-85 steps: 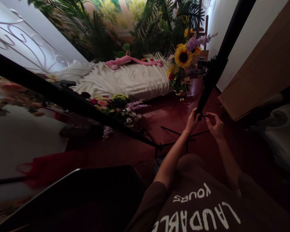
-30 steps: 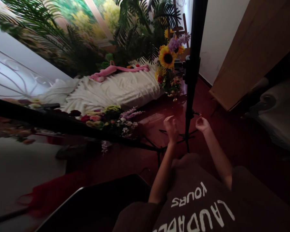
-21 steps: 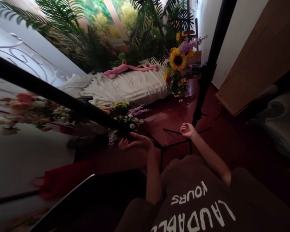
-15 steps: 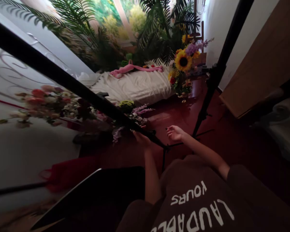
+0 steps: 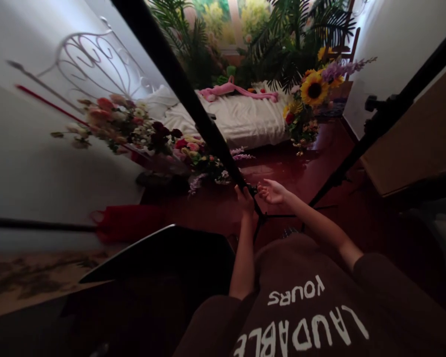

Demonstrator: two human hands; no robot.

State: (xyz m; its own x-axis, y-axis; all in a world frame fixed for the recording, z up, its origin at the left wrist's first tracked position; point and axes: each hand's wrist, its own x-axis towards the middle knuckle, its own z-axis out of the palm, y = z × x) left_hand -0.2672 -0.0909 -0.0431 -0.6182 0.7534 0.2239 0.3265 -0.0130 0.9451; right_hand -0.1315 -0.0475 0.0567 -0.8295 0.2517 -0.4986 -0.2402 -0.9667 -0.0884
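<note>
A black stand pole (image 5: pixel 193 106) slants from the top of the view down to its legs (image 5: pixel 280 216) on the red floor. My left hand (image 5: pixel 245 199) is at the lower part of this pole, its fingers closed round it. Just to the right, beside a small black knob (image 5: pixel 251 189) on the pole, is my right hand (image 5: pixel 272 191). Its fingers are curled and partly spread, palm showing, and I see nothing held in it.
A second black stand (image 5: pixel 379 116) leans at the right, near a brown panel (image 5: pixel 409 144). Flowers (image 5: pixel 115 119) and a red bag (image 5: pixel 128 223) lie left. Ahead is a low bed (image 5: pixel 245 119) with a pink toy (image 5: pixel 223 90). A dark panel (image 5: pixel 163 258) stands lower left.
The view has shifted left, and the pole now stands steeper. My left hand has closed on the pole, and my right hand has come nearer to the knob.
</note>
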